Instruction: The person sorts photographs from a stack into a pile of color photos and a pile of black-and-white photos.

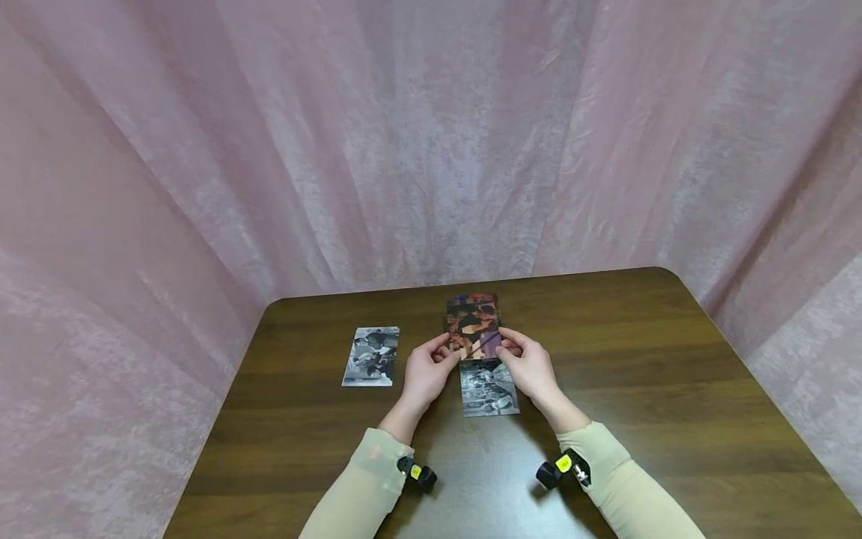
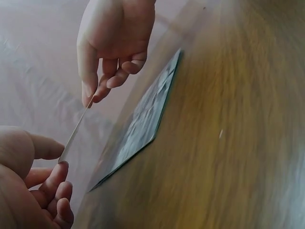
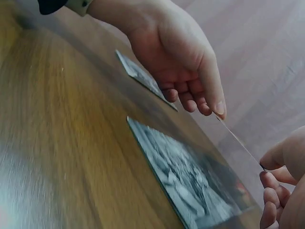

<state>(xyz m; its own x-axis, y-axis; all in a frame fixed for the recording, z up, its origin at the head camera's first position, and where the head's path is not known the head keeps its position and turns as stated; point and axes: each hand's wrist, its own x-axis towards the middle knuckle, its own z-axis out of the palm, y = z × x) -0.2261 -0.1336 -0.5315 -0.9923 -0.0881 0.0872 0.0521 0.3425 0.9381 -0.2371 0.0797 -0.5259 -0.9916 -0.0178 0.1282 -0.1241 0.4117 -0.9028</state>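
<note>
Three photo prints are in view, and no writing or brand can be read on any of them. The colour photo print with reddish and dark tones (image 1: 474, 325) is held above the dark brown wooden bench (image 1: 673, 389), near its far middle. The left hand (image 1: 426, 372) pinches its left edge between thumb and fingertips, and the right hand (image 1: 530, 364) pinches its right edge the same way, so both grips are closed on this one print. In the wrist views it shows only edge-on, as a thin line between the two hands.

A black-and-white photo print (image 1: 488, 388) lies flat on the bench just below and nearer than the held one. A second black-and-white photo print (image 1: 371, 356) lies flat to the left, apart from the hands. Pink fabric (image 1: 431, 150) hangs behind and around the bench.
</note>
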